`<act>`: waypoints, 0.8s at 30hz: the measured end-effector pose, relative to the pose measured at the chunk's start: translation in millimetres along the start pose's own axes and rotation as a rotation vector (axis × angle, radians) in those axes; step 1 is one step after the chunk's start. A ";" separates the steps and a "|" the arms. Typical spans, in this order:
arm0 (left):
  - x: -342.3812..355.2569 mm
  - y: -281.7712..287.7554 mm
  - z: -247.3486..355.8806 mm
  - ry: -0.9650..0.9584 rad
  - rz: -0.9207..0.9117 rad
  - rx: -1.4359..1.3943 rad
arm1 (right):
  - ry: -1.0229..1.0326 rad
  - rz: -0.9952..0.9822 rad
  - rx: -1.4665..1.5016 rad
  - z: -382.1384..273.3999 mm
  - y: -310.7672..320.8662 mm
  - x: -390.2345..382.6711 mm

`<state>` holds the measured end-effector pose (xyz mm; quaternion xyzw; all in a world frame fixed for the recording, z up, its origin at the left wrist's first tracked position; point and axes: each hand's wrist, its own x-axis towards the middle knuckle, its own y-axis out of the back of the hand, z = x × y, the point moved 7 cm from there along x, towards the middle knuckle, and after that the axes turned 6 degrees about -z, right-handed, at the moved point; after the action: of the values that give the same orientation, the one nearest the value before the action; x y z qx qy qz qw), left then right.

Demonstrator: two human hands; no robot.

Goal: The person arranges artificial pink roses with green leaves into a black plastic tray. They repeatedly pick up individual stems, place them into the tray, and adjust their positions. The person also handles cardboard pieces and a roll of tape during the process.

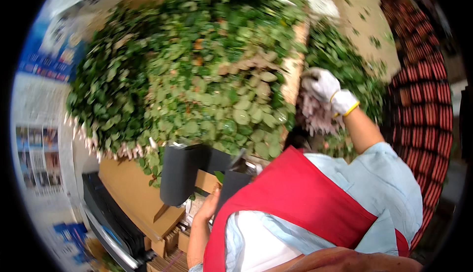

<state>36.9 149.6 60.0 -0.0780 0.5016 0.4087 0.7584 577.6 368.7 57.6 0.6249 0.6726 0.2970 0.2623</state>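
Observation:
My right hand (322, 86), in a white glove with a yellow cuff edge, reaches to the right side of the leafy pile. Its fingers are curled, and what they hold, if anything, is hidden. Just below it lies a cluster of pale pink, bud-like heads (315, 114). My bare left hand (209, 204) is low in the middle, its fingers stretched out beside a dark grey padded stand (178, 173) and a small brown block (206, 180). A large heap of green leafy stems (212, 75) fills the surface ahead.
Pale tips (118, 151) line the heap's left edge. A light wooden board (294, 67) divides it from leaves (340, 50) at right. Flattened cardboard (135, 188) lies lower left, beside a black case (106, 213). A red-and-black slatted stack (423, 104) stands far right.

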 end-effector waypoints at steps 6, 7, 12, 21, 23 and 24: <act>6.4 15.5 0.4 0.027 -0.083 0.156 | -0.332 0.328 -0.170 78.5 156.3 -78.4; 6.8 17.7 -2.6 0.062 -0.078 0.140 | -0.341 0.406 -0.227 96.2 175.9 -81.8; 5.3 19.4 -6.1 0.256 -0.011 0.048 | -0.522 0.342 -0.339 237.1 206.5 -19.7; 4.9 33.8 -4.7 0.541 0.177 -0.175 | -0.517 -0.453 -0.201 313.7 7.3 69.2; 8.3 42.4 -4.1 0.574 0.211 -0.210 | -0.458 -0.347 -0.158 325.3 12.8 64.7; 9.9 46.9 -3.3 0.586 0.225 -0.229 | -0.414 -0.358 -0.106 329.6 16.2 63.1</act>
<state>3.4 183.9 63.9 -0.2209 0.6546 0.5037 0.5186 822.3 455.9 -155.6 0.5287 0.6879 0.1467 0.4751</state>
